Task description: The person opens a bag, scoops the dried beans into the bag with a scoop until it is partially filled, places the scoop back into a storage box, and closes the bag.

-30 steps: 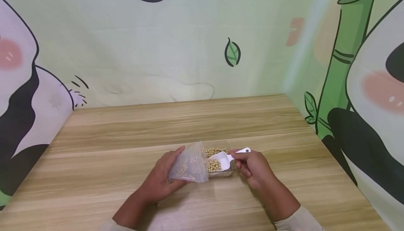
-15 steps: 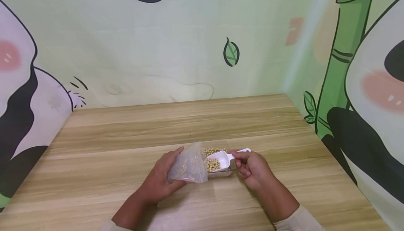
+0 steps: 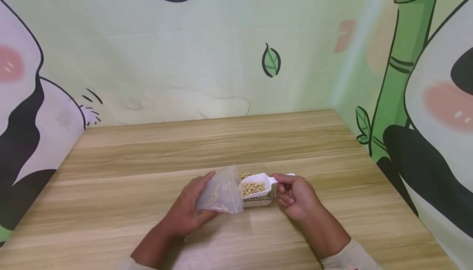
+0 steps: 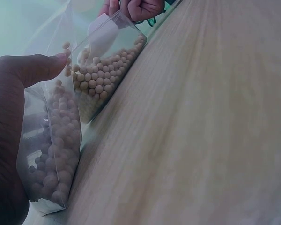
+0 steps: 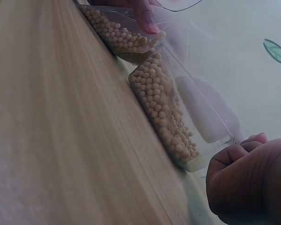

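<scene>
My left hand (image 3: 190,208) grips a clear zip bag (image 3: 220,192) from its left side, thumb and fingers around it. Soybeans (image 4: 58,140) show through the bag in the left wrist view. The bag's mouth faces right, against a clear box (image 5: 192,161) partly filled with the same beans (image 5: 152,93). My right hand (image 3: 298,196) pinches the handle of a white scoop (image 3: 266,180). Beans lie in the scoop's bowl, which sits over the box with its lip by the bag's mouth. The bag hides the left end of the box.
The wood-grain tabletop (image 3: 155,151) stretches around the hands. A printed cloth backdrop (image 3: 177,56) with leaves, bamboo and pandas stands behind the table and along both sides.
The scoop has risen and levelled a little above the beans in the box, with beans still in its bowl. My left hand and the bag have hardly moved.
</scene>
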The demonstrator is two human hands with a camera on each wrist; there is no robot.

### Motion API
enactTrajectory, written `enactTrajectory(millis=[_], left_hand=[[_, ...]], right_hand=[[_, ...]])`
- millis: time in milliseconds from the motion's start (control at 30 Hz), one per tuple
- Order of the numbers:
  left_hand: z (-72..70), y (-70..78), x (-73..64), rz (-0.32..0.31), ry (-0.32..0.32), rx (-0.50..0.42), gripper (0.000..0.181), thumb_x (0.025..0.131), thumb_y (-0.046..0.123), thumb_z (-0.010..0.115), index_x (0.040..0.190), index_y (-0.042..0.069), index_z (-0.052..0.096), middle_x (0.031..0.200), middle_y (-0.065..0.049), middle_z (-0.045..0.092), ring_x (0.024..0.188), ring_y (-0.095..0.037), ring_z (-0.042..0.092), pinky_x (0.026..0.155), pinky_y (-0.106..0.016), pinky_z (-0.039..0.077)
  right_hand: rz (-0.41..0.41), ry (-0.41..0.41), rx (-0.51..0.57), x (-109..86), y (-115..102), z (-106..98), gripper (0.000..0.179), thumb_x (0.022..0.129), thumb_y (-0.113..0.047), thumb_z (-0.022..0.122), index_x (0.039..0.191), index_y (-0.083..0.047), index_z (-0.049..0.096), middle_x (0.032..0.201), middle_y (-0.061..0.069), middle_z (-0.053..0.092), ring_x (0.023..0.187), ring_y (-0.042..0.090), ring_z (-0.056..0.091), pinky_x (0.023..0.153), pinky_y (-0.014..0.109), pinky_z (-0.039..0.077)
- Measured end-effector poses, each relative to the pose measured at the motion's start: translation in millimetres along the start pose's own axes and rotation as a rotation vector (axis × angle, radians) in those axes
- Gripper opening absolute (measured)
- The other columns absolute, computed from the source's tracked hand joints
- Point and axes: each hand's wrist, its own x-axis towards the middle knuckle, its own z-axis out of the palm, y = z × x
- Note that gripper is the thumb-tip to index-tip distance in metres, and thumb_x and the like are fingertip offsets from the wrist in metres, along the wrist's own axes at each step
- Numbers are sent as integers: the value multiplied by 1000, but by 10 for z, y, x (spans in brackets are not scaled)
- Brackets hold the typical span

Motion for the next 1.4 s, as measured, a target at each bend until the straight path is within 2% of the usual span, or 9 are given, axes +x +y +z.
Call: enactTrajectory(millis=[267,533,767,967,1133,1267,1400], left_hand=[[-8,1,-16,-18,-8,6,98,84,26,93,165,6,43,142,-11,67,127,-23,61,106,-55,51],[-16,-2,-15,-25,-16,2,98,85,26,92,166,6,42,145,-12,66,130,-24,60,107,-56,50],[-17,-4,-17,-19,-15,5,97,85,27,92,166,6,42,144,-11,66,128,-23,60,106,-54,50],[-6,-18,-18,-3,-4,14,97,85,27,92,166,7,42,142,-11,67,127,-22,61,105,-53,51],[6,-24,-19,12,-1,8,98,85,26,92,166,8,42,141,-10,67,125,-20,60,104,-49,52],[9,-26,-10,24,3,7,97,84,24,92,165,5,43,139,-11,67,123,-20,61,102,-47,52],[11,-24,-4,29,4,18,96,84,24,92,164,3,44,139,-11,68,122,-21,61,102,-47,52]], right_hand=[[14,18,8,11,12,19,27,109,-4,47,94,-8,68,57,-9,49,38,0,31,42,16,24],[-33,-3,80,2,-19,9,36,111,-6,45,84,-12,68,53,-8,49,38,3,30,43,18,23],[-75,25,88,-26,-61,15,31,110,-7,47,85,-13,65,56,-8,47,40,3,30,46,18,22],[-80,5,119,-59,-79,33,29,112,-7,44,92,-12,65,56,-8,48,40,4,30,47,17,22],[-95,-59,79,-98,-66,49,26,110,-6,47,93,-13,65,56,-8,51,40,2,32,47,17,23],[-145,-124,10,-121,-41,58,23,108,-4,50,93,-14,66,57,-10,55,39,0,33,46,15,24],[-206,-146,-62,-145,-14,102,26,106,0,53,92,-14,71,58,-9,58,38,-1,34,42,14,26]])
